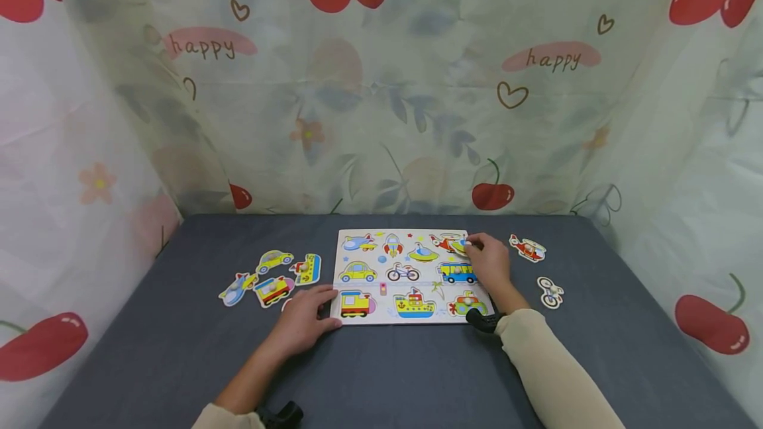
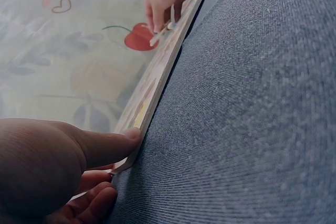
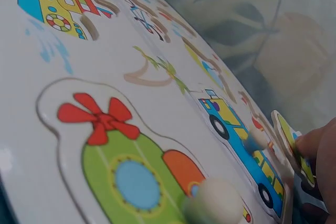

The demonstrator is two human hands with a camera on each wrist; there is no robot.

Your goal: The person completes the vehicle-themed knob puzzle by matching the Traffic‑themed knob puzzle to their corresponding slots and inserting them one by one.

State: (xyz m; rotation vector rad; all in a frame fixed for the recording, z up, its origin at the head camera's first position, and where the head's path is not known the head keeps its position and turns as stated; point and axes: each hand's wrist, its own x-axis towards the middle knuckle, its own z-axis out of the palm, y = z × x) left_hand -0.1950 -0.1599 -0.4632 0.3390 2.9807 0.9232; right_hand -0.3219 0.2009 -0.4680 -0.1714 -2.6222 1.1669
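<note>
A white wooden peg puzzle board (image 1: pixel 381 257) with printed vehicles lies on the dark cloth. My left hand (image 1: pixel 305 316) grips its lower left corner, thumb on the front edge and fingers along the left side. At the upper right, my right hand (image 1: pixel 490 262) pinches a yellow-green flying saucer piece (image 1: pixel 457 247), which overlaps the helicopter recess in the head view. In the right wrist view this saucer piece (image 3: pixel 294 148) stands tilted between the fingertips, beyond the bus. The bus piece (image 3: pixel 244 145) and submarine piece (image 3: pixel 126 166), both with round knobs, sit in their recesses.
Left of the board lie loose car (image 1: pixel 275 261), ship (image 1: pixel 306 269), airplane (image 1: pixel 238 288) and train (image 1: pixel 273 290) pieces; another is mostly hidden by the left hand. To the right are helicopter (image 1: pixel 527 248) and bicycle (image 1: pixel 550 292) pieces. A patterned curtain (image 1: pixel 381 118) surrounds the table.
</note>
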